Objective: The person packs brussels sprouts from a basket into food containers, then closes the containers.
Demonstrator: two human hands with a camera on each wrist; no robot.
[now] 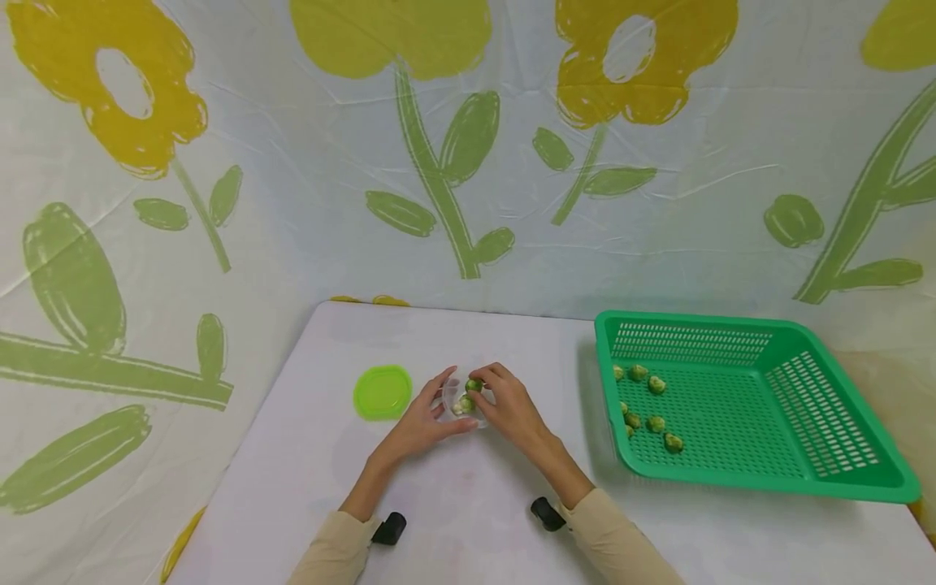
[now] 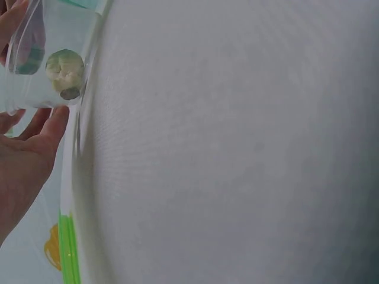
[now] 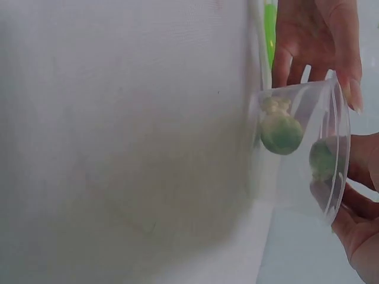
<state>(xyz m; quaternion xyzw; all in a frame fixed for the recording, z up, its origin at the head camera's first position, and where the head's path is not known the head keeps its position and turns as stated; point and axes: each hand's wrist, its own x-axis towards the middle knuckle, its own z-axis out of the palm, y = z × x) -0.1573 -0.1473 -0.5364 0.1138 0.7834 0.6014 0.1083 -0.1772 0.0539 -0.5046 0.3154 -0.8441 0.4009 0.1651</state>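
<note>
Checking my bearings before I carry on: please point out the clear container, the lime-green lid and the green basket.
Clear container [image 3: 290, 184]: right wrist view, on its side wall.
Lime-green lid [image 1: 383, 393]: head view, middle of its top.
Green basket [image 1: 738, 431]: head view, bare floor.

l. sleeve [image 1: 336, 546] = long, light beige, plain fabric, w/ slight creases; r. sleeve [image 1: 617, 538] same colour & cut. both stop partway down the forearm, so l. hand [image 1: 420, 424] & r. hand [image 1: 512, 408] are bare. small black rounded wrist cam by ea. cuff, inner side: l. cam [image 1: 390, 528], r. cam [image 1: 547, 514]. markings too small to tell.
</note>
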